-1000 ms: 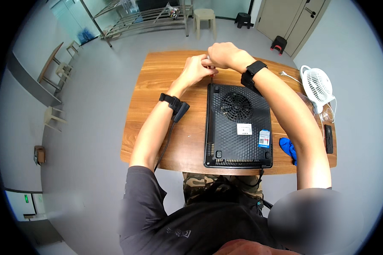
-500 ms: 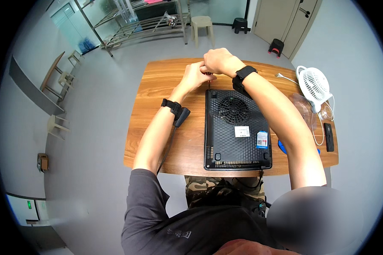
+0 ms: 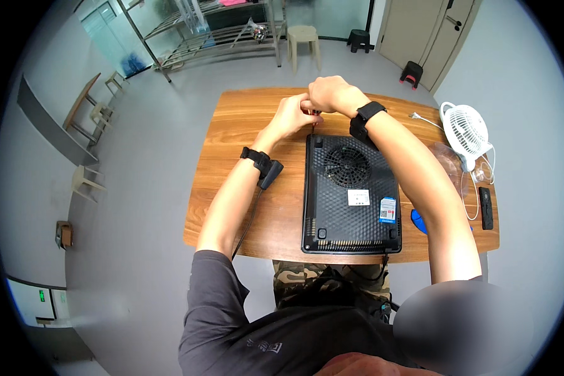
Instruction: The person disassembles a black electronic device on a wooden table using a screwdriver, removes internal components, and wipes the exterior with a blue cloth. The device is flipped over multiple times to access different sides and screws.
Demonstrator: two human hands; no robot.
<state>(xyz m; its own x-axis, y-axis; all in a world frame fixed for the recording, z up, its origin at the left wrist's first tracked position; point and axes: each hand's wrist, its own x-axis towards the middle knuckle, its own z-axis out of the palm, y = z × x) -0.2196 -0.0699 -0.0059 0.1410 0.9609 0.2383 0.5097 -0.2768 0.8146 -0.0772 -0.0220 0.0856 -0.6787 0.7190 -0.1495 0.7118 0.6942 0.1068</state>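
Observation:
A black induction cooker (image 3: pixel 351 216) lies upside down on the wooden table, showing its round fan grille, rubber feet and two stickers. At its far left corner a thin screwdriver (image 3: pixel 316 113) stands upright, its shaft reaching down to the casing's edge. My left hand (image 3: pixel 291 115) is closed, with thumb and fingers pinched round the lower part of the screwdriver. Above it, my right hand (image 3: pixel 333 94) is curled over the top of the handle, hiding most of it. Whether the tip sits in a screw is too small to tell.
On the table's right are a white fan (image 3: pixel 466 131) with its cord, clear plastic packaging (image 3: pixel 446 164), a black bar-shaped object (image 3: pixel 485 208) and a blue item (image 3: pixel 418 220) partly under my right arm. The cooker's cord hangs over the near edge. Stools and a metal rack stand beyond.
The view has shifted slightly, so everything sits a little lower and further right. Both hands stay on the screwdriver at the same corner; the cooker has not moved on the table.

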